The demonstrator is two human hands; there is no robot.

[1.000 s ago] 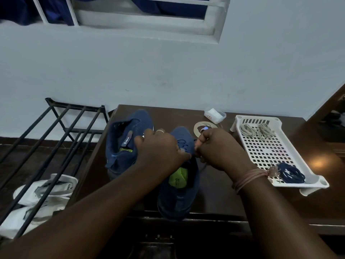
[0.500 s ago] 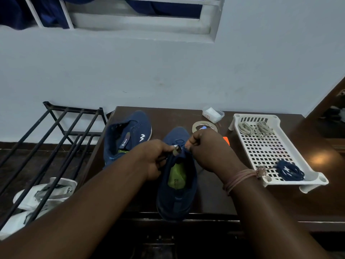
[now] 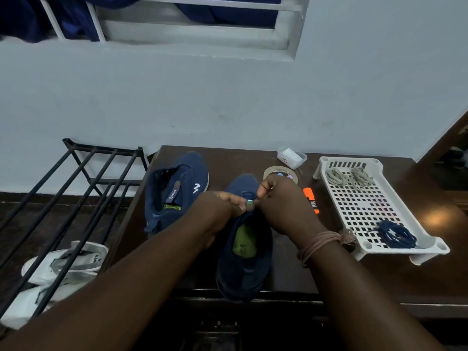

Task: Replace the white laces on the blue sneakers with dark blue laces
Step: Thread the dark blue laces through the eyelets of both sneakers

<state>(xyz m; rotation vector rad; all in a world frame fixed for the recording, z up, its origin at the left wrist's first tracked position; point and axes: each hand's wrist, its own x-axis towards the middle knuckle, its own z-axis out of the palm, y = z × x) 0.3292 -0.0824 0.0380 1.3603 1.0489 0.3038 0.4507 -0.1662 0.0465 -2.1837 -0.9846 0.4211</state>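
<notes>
Both hands meet over the near sneaker [image 3: 244, 252], which stands at the middle of the tabletop [image 3: 283, 269] with its heel over the near edge. The left hand [image 3: 222, 206] and right hand [image 3: 283, 198] pinch the tongue's pull tab [image 3: 249, 205] between clenched fingers; whether a lace end is also held there I cannot tell. The far sneaker [image 3: 177, 191], at ten o'clock from the near one, stands with its tongue loose and no lace visible. In the white tray [image 3: 354, 203] at three o'clock, two pale lace bundles [image 3: 349, 176] lie at the far end and a coiled dark blue lace bundle [image 3: 397, 234] lies at the near end, well apart from the hands. Judging from this, the white laces are already out of both shoes, and threading the dark blue ones has not begun or is barely under way; lacing both sneakers is left.
</notes>
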